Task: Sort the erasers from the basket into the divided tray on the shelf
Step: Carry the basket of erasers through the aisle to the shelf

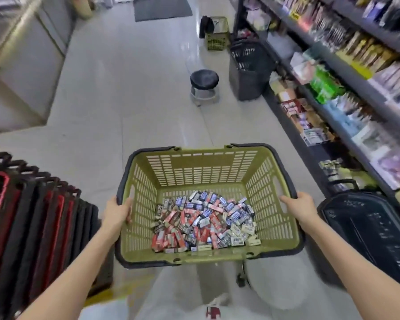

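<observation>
Left hand (117, 210) and right hand (301, 205) grip one basket (194, 167) of erasers (201, 224).

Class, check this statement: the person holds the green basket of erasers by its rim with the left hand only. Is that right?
Not quite. The head view shows both hands gripping the green basket by its rim: left hand on one side, right hand on the other. The erasers lie inside.
</observation>
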Demonstrator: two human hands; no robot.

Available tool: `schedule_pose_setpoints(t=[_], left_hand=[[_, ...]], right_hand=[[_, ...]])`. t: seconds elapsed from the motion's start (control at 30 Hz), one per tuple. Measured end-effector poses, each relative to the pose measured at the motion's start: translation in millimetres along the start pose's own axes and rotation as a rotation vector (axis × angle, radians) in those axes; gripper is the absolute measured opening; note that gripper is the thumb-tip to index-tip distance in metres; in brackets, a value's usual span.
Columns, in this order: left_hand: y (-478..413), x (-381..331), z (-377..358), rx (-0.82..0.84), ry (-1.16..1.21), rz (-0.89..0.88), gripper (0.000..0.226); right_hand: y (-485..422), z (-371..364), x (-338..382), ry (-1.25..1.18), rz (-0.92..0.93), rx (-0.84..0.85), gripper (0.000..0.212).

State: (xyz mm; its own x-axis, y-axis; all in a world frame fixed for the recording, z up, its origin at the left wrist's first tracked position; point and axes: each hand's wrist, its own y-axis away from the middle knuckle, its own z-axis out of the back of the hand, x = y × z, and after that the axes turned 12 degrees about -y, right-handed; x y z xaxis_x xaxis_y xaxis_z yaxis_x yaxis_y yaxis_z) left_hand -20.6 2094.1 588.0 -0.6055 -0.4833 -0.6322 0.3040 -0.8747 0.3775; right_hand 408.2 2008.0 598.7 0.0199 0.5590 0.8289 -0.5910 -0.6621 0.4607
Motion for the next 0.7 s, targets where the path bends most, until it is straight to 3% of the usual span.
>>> schedule_pose_setpoints(t=[0.03, 0.17, 0.3, 0.4, 0.6, 0.7], left_hand=[[-31, -19, -2, 0.013, -0.011, -0.011, 0.017], [-144, -103, -9, 0.059, -0.076, -0.062, 0.032], [-239, -189, -23, 0.085, -0.082, -0.137, 0.034], [-308, -249, -46, 0.126, -0.064, -0.148, 0.038], [-431, -359, -111, 0.166, 0.005, -0.111, 0.037], [-482, -418, -139, 0.164, 0.043, -0.088, 0.034]], right_hand=[[-20, -12, 14, 0.007, -0.001, -0.013, 0.015], [-95, -52, 75, -0.034, -0.010, -0.052, 0.032], [-173, -78, 135, -0.076, -0.056, -0.113, 0.010], [-241, -92, 179, -0.094, -0.052, -0.134, 0.021], [-393, -105, 252, -0.114, -0.012, -0.131, 0.004], [-468, -107, 298, -0.081, -0.010, -0.129, 0.018]])
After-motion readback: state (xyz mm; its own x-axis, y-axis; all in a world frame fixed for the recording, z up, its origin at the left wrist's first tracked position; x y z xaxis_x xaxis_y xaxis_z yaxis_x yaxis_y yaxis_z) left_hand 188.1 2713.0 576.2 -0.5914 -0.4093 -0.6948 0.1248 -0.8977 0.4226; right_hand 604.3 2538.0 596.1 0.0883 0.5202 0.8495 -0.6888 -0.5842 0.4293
